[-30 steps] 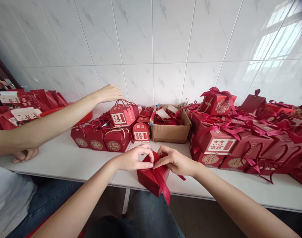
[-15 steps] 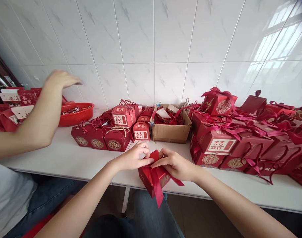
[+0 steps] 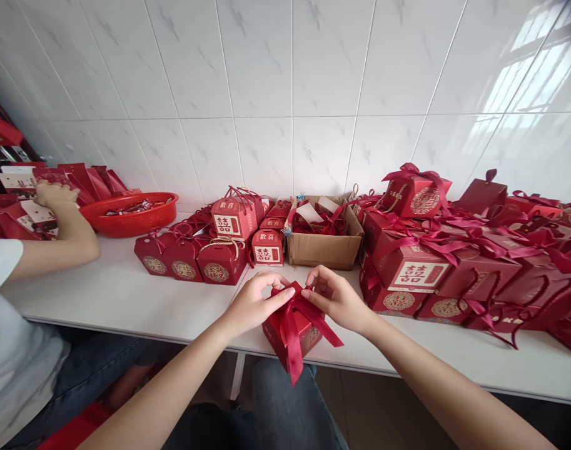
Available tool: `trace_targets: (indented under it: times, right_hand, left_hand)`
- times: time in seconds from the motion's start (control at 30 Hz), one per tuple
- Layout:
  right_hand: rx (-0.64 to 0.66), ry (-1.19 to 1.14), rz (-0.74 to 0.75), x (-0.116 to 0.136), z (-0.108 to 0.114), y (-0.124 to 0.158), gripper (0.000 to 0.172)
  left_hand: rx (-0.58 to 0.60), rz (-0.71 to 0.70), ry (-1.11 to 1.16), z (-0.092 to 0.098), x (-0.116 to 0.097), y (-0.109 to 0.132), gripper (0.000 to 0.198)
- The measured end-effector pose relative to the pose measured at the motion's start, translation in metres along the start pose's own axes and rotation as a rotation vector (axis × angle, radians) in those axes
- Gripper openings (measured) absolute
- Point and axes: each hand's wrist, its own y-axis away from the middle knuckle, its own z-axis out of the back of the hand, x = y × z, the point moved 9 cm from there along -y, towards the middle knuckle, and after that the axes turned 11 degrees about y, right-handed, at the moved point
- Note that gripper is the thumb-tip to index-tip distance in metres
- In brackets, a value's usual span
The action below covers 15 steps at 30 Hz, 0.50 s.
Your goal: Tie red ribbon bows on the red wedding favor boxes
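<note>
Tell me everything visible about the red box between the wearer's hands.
The red box looks like glossy card, small and squarish, with a faint gold emblem on its right face. It sits closed, corner-on, at the near edge of the white table. A dark red ribbon wraps it, tails hanging off the front. The left hand and right hand pinch the ribbon on top.
</note>
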Motion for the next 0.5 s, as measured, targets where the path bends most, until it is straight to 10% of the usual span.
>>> trace_targets:
  times: [0.5]
  right_hand:
    - [-0.078, -0.094, -0.043, -0.006, -0.002, -0.006, 0.021]
  left_hand:
    - [-0.086, 0.160, 0.213, -0.015, 0.021, 0.008, 0.022]
